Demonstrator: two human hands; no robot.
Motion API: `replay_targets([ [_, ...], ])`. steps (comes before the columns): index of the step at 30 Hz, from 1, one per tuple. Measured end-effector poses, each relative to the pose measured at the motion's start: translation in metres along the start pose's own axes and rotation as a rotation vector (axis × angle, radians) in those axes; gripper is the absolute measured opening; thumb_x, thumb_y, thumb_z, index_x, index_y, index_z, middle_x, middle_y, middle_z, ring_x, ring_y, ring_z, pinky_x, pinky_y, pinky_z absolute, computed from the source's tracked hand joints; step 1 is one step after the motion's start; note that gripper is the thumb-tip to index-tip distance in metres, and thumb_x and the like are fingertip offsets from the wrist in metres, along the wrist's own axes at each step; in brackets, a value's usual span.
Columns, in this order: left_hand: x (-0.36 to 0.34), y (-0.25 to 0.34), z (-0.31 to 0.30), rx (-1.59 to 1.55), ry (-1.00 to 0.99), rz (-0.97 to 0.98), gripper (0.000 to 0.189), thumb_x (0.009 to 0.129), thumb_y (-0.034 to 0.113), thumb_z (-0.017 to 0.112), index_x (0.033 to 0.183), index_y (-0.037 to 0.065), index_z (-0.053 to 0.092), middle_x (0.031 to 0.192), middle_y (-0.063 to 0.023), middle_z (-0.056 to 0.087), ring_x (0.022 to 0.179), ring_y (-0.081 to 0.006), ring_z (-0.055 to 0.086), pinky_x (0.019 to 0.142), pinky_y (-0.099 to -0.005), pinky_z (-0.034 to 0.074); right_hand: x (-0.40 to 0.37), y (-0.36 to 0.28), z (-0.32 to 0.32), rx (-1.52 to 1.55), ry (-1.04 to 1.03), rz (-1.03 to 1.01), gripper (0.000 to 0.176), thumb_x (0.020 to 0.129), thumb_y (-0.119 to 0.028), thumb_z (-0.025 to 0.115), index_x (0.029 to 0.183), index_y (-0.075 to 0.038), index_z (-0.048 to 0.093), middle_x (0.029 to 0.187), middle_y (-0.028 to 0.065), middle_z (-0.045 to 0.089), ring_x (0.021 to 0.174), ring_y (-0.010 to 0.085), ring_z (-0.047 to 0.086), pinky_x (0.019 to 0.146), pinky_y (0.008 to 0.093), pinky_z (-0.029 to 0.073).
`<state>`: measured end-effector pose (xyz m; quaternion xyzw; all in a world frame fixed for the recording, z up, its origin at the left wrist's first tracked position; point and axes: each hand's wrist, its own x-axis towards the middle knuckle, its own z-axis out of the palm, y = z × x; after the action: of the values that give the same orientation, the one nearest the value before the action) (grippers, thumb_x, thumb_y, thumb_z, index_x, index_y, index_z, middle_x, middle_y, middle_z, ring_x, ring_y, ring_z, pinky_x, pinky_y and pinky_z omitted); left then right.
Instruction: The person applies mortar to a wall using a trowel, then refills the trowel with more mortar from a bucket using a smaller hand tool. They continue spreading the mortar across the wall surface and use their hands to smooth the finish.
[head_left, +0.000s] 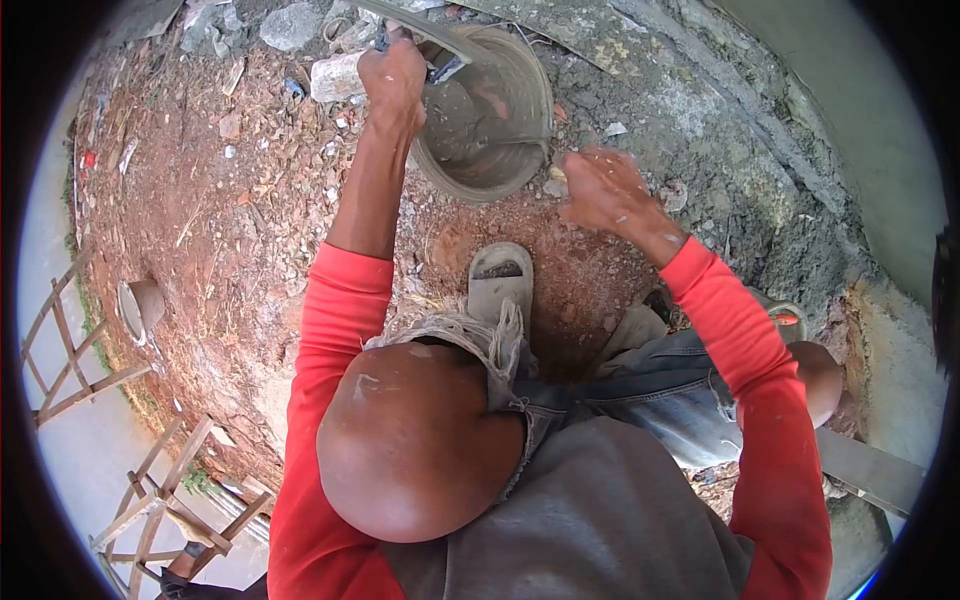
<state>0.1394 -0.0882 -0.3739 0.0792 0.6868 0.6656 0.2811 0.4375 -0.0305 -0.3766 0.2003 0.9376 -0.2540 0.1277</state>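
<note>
My left hand (393, 82) is closed round the dark handle of a long grey float (435, 32), seen nearly edge-on over the far left rim of a bucket (548, 100). The handle is partly hidden by my fingers. Wet grey mortar (470, 125) covers the bottom of the bucket. Just right of the near rim, my right hand (608, 190) is closed in a fist. A thin mortar-coated piece reaches from beside it across the bucket's rim; what the fingers hold is hidden.
My sandalled foot (500, 285) stands just below the bucket on reddish, rubble-strewn soil. A pale block (338, 77) lies left of the bucket. A second small bucket (141, 308) and wooden frames (150, 500) are at left. A concrete ledge (760, 120) runs along the right.
</note>
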Motion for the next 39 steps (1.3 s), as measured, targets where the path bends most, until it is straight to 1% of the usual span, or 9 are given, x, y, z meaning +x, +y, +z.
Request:
replay_targets([
  [2,0.004,-0.001,-0.002,0.015,0.021,0.009,0.035,0.103,0.016,0.060,0.119,-0.014,0.070,0.107,-0.0179,0.077,0.091,-0.0257,0.076,0.079,-0.0395,0.062,-0.009,-0.001,-0.017,0.028,0.054,-0.092,0.048,0.080,-0.027,0.084,0.119,-0.003,0.070,0.116,0.0236,0.074,0.117,0.0445,0.069,0.103,0.0559,0.051],
  [5,0.012,0.000,-0.003,0.031,0.034,0.017,0.037,0.104,0.017,0.059,0.120,-0.014,0.070,0.108,-0.0180,0.077,0.092,-0.0257,0.076,0.081,-0.0395,0.062,-0.003,-0.007,-0.036,0.125,-0.323,0.067,0.032,0.081,-0.024,0.082,0.104,-0.002,0.075,0.106,0.0217,0.077,0.113,0.0395,0.072,0.103,0.0518,0.052],
  [13,0.021,-0.013,0.008,0.132,0.112,0.060,0.040,0.106,0.021,0.058,0.124,-0.014,0.070,0.113,-0.0180,0.077,0.095,-0.0255,0.076,0.084,-0.0394,0.061,0.083,0.021,-0.057,-0.291,0.343,-0.293,0.042,0.084,-0.025,0.080,0.116,-0.001,0.066,0.099,0.0210,0.073,0.100,0.0417,0.073,0.092,0.0522,0.057],
  [19,0.033,-0.019,-0.006,0.163,0.097,0.042,0.043,0.108,0.023,0.058,0.128,-0.014,0.070,0.116,-0.0180,0.078,0.097,-0.0255,0.075,0.087,-0.0393,0.061,0.107,-0.005,-0.076,0.078,-0.430,0.276,0.043,0.086,-0.023,0.076,0.118,0.005,0.074,0.117,0.0282,0.078,0.108,0.0447,0.077,0.093,0.0528,0.061],
  [22,0.048,-0.023,-0.022,0.169,0.049,0.023,0.045,0.109,0.024,0.057,0.129,-0.014,0.069,0.118,-0.0181,0.078,0.098,-0.0254,0.075,0.089,-0.0392,0.061,0.099,0.003,-0.044,0.048,0.047,0.156,0.037,0.086,-0.022,0.076,0.111,0.005,0.076,0.115,0.0291,0.078,0.109,0.0455,0.076,0.096,0.0524,0.061],
  [27,0.035,-0.004,-0.026,0.188,0.022,-0.056,0.047,0.106,0.029,0.064,0.124,-0.014,0.072,0.113,-0.0149,0.078,0.098,-0.0215,0.071,0.090,-0.0409,0.055,0.117,-0.041,-0.005,0.121,0.063,0.170,0.033,0.086,-0.023,0.077,0.106,0.003,0.074,0.109,0.0264,0.076,0.108,0.0457,0.074,0.098,0.0540,0.057],
  [29,0.039,-0.010,-0.026,0.170,0.018,0.008,0.047,0.110,0.032,0.064,0.117,-0.014,0.072,0.104,-0.0137,0.077,0.089,-0.0192,0.069,0.081,-0.0388,0.054,0.112,-0.047,0.039,0.095,0.309,-0.151,0.026,0.085,-0.023,0.079,0.099,-0.002,0.074,0.101,0.0224,0.074,0.100,0.0438,0.072,0.099,0.0536,0.054],
  [34,0.032,0.000,-0.026,0.082,0.049,0.009,0.045,0.112,0.033,0.064,0.107,-0.011,0.073,0.090,-0.0087,0.072,0.078,-0.0150,0.061,0.071,-0.0367,0.051,0.085,-0.045,0.019,0.020,0.301,-0.309,0.013,0.083,-0.010,0.072,0.093,-0.003,0.075,0.098,0.0220,0.075,0.101,0.0400,0.074,0.095,0.0525,0.053],
  [39,0.052,-0.011,-0.022,0.242,-0.008,-0.009,0.040,0.101,0.026,0.069,0.118,-0.009,0.076,0.103,-0.0116,0.079,0.091,-0.0190,0.073,0.083,-0.0343,0.057,0.107,-0.044,0.013,-0.115,0.311,-0.252,0.014,0.085,-0.009,0.069,0.097,-0.004,0.075,0.098,0.0204,0.076,0.098,0.0380,0.075,0.091,0.0502,0.055],
])
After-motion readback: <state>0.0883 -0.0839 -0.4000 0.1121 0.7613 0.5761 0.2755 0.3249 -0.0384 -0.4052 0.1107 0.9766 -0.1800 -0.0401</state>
